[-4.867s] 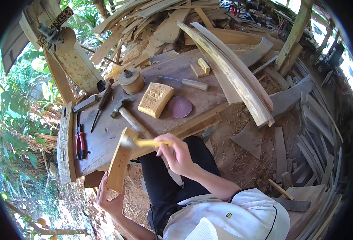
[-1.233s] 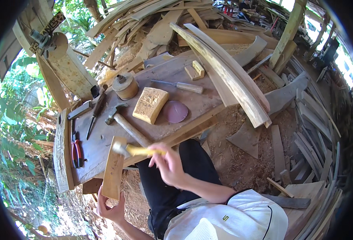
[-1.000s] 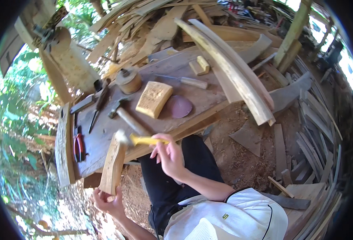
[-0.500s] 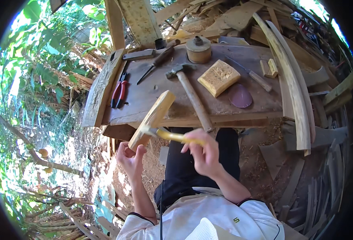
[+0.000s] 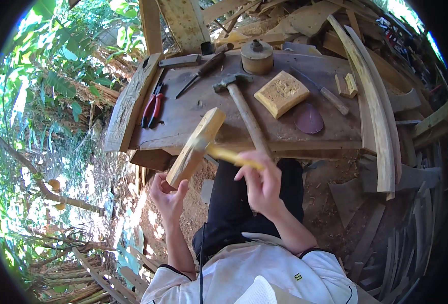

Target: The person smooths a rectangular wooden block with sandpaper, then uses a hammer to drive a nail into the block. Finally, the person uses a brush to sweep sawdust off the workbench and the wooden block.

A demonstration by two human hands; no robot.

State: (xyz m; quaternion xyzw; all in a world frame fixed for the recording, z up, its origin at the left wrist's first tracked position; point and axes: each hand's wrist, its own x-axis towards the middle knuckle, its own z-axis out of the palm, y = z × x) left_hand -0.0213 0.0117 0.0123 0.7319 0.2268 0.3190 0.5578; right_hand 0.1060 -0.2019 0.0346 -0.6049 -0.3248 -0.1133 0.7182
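Observation:
A pale, squared block of wood (image 5: 202, 136) slants up and away in front of me, its far end over the workbench edge. My left hand (image 5: 168, 197) grips its near end between thumb and fingers. In my right hand (image 5: 261, 185) is a yellow-handled paintbrush (image 5: 234, 157), its head against the middle of the block and smeared by motion. A hammer (image 5: 244, 111) lies on the bench just beyond my right hand, handle toward me. To its right rest a chunky yellowish wood block (image 5: 281, 94) and a purple-brown oval disc (image 5: 308, 118).
The wooden workbench (image 5: 183, 114) also holds red-handled pliers (image 5: 153, 107), a screwdriver-like tool (image 5: 202, 71), a round lidded tin (image 5: 257, 57), and a thin-bladed tool (image 5: 330, 99). Long curved wood strips (image 5: 371, 96) line its right side. Scrap wood lies piled behind and at right.
The block and both hands shift slightly right in view. The brush head moves from beside the block's lower part up to its middle. The bench things shift a little with the view.

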